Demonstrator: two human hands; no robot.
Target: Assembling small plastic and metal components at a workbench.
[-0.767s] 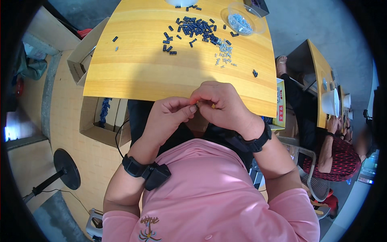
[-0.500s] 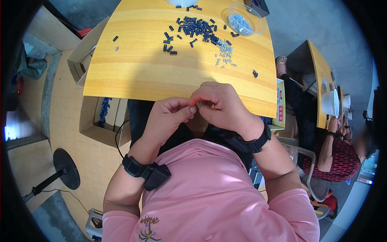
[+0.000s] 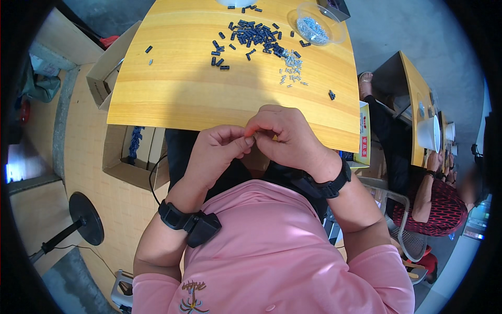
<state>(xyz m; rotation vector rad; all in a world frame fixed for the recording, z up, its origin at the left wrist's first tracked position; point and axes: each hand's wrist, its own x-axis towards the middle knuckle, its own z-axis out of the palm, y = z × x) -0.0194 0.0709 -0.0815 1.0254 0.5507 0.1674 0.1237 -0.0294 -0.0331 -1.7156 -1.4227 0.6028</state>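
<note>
My left hand [image 3: 219, 152] and my right hand [image 3: 285, 133] meet just off the near edge of the wooden table [image 3: 151, 99]. Both are pinched closed, fingertips touching, and whatever sits between them is too small and covered to make out. Farther back on the tabletop lies a heap of small black plastic pieces [image 3: 255, 34], with several strays around it. Beside the heap, on its right, small silvery metal parts [image 3: 293, 68] are scattered. A clear round bowl [image 3: 334, 32] at the far right holds more of these shiny bits.
Open cardboard boxes [image 3: 117, 170] stand on the floor left of the table, one with dark blue pieces [image 3: 136, 144] inside. A yellow box [image 3: 364, 133] is by the right edge. Another person [image 3: 431, 209] works at a table farther right, near a white bucket [image 3: 429, 134].
Hardly anything differs. My hands stay pinched together in the same spot, with only a tiny shift of the fingers.
</note>
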